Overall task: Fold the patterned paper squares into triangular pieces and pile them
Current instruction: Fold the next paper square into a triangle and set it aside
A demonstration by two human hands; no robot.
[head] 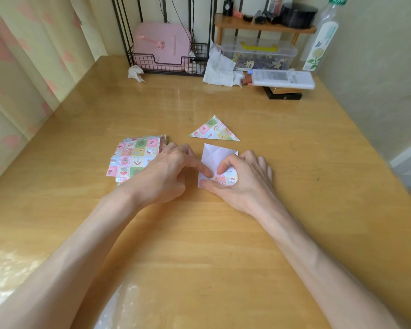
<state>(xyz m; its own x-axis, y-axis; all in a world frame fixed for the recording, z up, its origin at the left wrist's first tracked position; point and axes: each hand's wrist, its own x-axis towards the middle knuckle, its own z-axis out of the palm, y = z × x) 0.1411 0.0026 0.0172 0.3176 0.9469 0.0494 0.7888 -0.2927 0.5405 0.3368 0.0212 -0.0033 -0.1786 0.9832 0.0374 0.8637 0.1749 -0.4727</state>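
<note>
A paper square (214, 155) is lying white side up on the surface (199, 233) at centre frame. The right hand (242, 176) is pinching its near corner between thumb and forefinger, showing the patterned side. The left hand (169, 172) is pressing one extended fingertip onto the sheet, its other fingers curled. A folded triangle (214, 131) is lying just above, and a stack of patterned squares (133, 155) is sitting to the left.
</note>
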